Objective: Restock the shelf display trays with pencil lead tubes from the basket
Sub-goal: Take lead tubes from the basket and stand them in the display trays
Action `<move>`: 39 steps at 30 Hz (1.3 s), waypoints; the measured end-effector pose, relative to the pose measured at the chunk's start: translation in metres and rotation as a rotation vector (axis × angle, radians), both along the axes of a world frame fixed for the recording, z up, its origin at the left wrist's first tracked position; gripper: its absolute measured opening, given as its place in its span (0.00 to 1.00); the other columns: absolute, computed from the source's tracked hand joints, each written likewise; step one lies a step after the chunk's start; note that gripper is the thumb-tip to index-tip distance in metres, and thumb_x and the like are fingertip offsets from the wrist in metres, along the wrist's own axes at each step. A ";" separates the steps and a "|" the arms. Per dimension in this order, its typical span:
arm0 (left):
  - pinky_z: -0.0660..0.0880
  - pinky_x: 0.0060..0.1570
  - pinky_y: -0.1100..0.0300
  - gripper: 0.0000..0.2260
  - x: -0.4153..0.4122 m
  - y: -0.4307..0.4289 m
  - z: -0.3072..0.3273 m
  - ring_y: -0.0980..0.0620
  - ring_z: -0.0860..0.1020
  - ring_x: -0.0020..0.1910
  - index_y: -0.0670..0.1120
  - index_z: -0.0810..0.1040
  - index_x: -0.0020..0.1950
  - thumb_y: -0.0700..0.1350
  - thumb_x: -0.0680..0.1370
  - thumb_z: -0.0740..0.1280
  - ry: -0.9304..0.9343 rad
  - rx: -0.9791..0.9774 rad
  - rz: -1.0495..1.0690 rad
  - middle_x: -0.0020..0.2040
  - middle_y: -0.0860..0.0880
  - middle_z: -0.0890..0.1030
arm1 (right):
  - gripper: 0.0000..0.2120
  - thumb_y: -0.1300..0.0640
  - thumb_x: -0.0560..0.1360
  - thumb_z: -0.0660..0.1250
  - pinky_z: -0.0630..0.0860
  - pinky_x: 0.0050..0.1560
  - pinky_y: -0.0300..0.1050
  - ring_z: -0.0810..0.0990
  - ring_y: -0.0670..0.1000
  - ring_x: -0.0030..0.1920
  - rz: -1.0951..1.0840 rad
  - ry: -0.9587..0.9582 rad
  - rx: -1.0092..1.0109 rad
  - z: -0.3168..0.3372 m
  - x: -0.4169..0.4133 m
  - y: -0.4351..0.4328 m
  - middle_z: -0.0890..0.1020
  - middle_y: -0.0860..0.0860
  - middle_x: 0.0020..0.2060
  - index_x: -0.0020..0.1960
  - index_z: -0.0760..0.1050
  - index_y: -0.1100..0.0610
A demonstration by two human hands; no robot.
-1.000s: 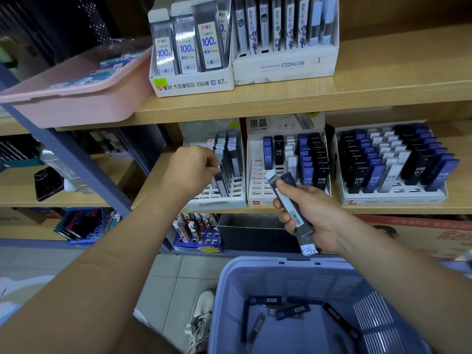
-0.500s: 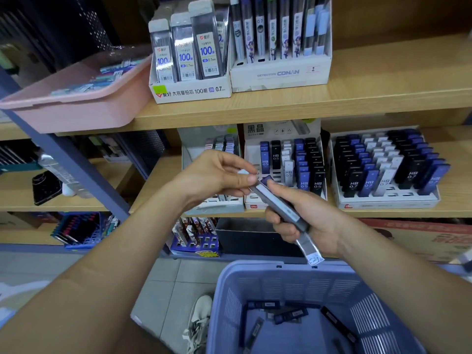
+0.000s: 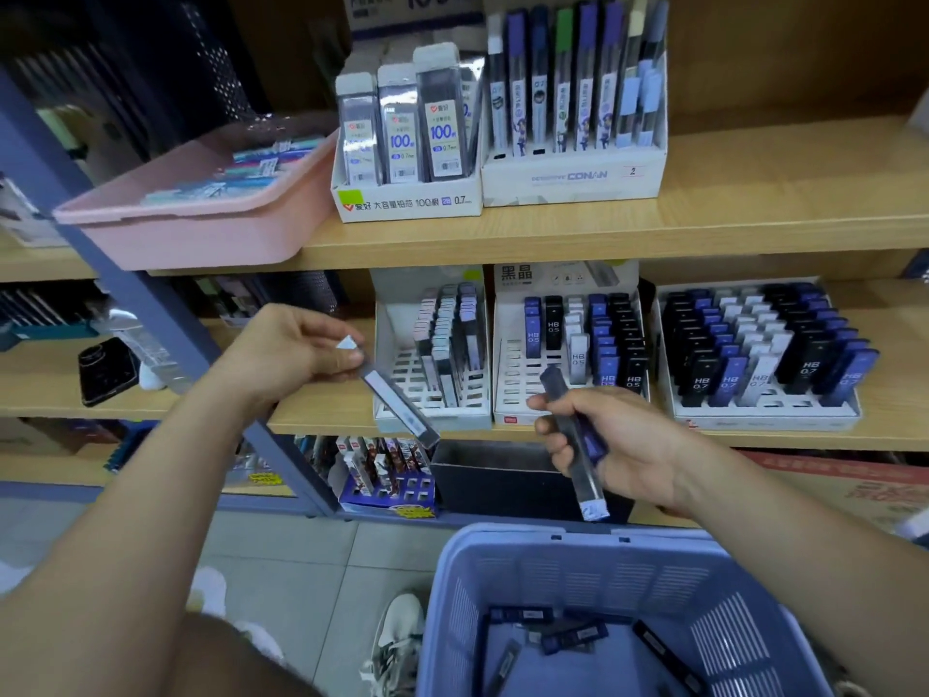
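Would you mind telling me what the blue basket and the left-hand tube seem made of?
The blue slotted basket looks like matte moulded plastic, judging by its vent slits. The slim tube pinched by the left hand seems clear glossy plastic: it glints.

Two hands: left hand [image 3: 296,354] has one lead tube [image 3: 399,410], right hand [image 3: 618,445] a bunch [image 3: 578,445], at least two, exact count unclear. Middle shelf [image 3: 327,410]: three white display trays [image 3: 432,420]; upper shelf [image 3: 754,218]: two display boxes [image 3: 407,206], one pink bin [image 3: 191,233]. One blue basket [image 3: 578,560], roughly five loose tubes [image 3: 573,638] inside.
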State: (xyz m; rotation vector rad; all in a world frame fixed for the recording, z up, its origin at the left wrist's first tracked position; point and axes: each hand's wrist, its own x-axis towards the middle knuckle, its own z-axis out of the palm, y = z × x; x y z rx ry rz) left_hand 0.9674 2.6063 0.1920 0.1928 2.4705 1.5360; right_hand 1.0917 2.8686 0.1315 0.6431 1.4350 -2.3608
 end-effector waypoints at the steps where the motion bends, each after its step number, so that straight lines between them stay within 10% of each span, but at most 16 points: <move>1: 0.80 0.39 0.66 0.07 -0.001 -0.005 -0.003 0.55 0.83 0.35 0.40 0.81 0.47 0.31 0.72 0.70 0.066 -0.042 0.031 0.41 0.41 0.84 | 0.12 0.63 0.78 0.64 0.76 0.30 0.42 0.77 0.51 0.32 0.001 -0.002 0.008 0.002 -0.001 -0.001 0.80 0.58 0.36 0.61 0.75 0.66; 7: 0.80 0.49 0.50 0.05 -0.023 -0.015 -0.035 0.49 0.81 0.43 0.47 0.80 0.49 0.39 0.75 0.70 0.437 -0.454 0.033 0.44 0.47 0.83 | 0.13 0.49 0.80 0.62 0.77 0.28 0.43 0.81 0.54 0.29 0.100 -0.017 0.234 0.001 -0.012 -0.008 0.85 0.59 0.40 0.59 0.72 0.58; 12: 0.75 0.49 0.59 0.07 -0.049 -0.006 -0.031 0.49 0.80 0.46 0.46 0.81 0.53 0.42 0.76 0.69 0.615 -0.515 0.013 0.47 0.47 0.83 | 0.15 0.46 0.79 0.64 0.60 0.20 0.36 0.65 0.48 0.22 0.097 0.007 0.341 -0.020 -0.025 -0.014 0.76 0.55 0.30 0.55 0.70 0.59; 19: 0.71 0.51 0.63 0.10 -0.079 0.020 -0.056 0.47 0.80 0.53 0.44 0.80 0.58 0.42 0.77 0.67 0.654 -0.462 0.028 0.55 0.44 0.83 | 0.08 0.59 0.81 0.59 0.62 0.21 0.38 0.66 0.49 0.26 0.001 -0.014 0.138 -0.030 -0.038 -0.013 0.75 0.56 0.33 0.55 0.72 0.62; 39: 0.74 0.58 0.58 0.10 -0.112 0.044 -0.075 0.47 0.80 0.55 0.45 0.79 0.59 0.40 0.78 0.66 0.572 -0.471 -0.077 0.54 0.45 0.83 | 0.08 0.53 0.80 0.63 0.63 0.21 0.36 0.70 0.50 0.26 0.015 0.002 0.122 -0.028 -0.038 -0.021 0.76 0.54 0.33 0.54 0.75 0.57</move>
